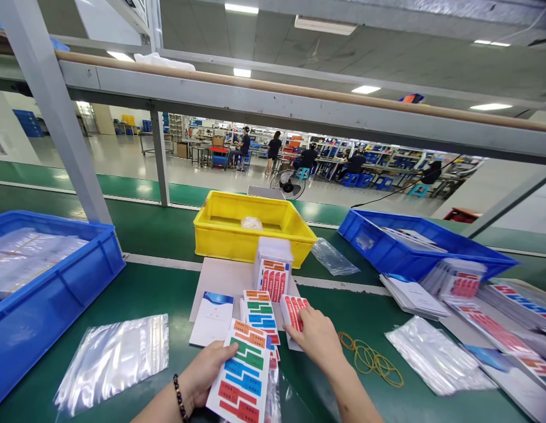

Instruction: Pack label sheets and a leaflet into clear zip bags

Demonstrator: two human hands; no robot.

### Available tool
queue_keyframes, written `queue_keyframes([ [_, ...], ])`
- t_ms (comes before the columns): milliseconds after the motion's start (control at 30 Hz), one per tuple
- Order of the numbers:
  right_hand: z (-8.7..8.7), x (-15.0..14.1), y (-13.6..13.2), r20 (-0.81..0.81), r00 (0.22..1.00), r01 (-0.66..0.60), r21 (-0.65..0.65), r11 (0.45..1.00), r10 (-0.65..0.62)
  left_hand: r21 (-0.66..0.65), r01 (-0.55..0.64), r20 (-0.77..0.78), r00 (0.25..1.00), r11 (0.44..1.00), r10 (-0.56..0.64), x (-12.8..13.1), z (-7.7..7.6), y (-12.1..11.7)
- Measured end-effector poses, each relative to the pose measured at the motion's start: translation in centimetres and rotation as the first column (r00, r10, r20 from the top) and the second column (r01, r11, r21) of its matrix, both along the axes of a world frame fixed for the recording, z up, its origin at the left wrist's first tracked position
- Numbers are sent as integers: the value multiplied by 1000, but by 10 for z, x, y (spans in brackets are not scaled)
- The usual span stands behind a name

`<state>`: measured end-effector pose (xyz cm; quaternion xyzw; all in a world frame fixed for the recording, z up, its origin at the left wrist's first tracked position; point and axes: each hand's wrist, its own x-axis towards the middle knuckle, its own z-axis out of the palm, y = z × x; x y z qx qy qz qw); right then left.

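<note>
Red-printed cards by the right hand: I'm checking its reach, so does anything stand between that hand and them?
Nothing visible does: the right hand is already touching the red-printed cards. The upright card stack stands beyond them, not in between.

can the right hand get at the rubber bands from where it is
Likely yes: the rubber bands lie uncovered on the green tabletop close by the right hand, with nothing standing between, though it is touching the red-printed sheets.

Label sheet point(241, 374): orange, green, blue, red blocks on white. Middle bin point(224, 242) yellow. Tabletop point(140, 291) green.
</note>
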<state>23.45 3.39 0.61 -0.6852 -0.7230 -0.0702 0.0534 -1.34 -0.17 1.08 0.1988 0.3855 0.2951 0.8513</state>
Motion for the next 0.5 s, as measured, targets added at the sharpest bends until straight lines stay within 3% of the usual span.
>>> queue_keyframes([
  [100, 3, -9, 3, 42, 998, 51, -6, 999, -51, 33, -3, 20, 1000, 999, 3, 1, -1, 1],
  [333, 4, -4, 5, -13, 997, 81, -30, 996, -81, -13, 9, -46, 999, 1000, -9, 1, 13, -2],
  [500, -4, 10, 4, -65, 997, 40, -6, 999, -40, -25, -69, -28, 997, 997, 69, 2, 8, 0],
])
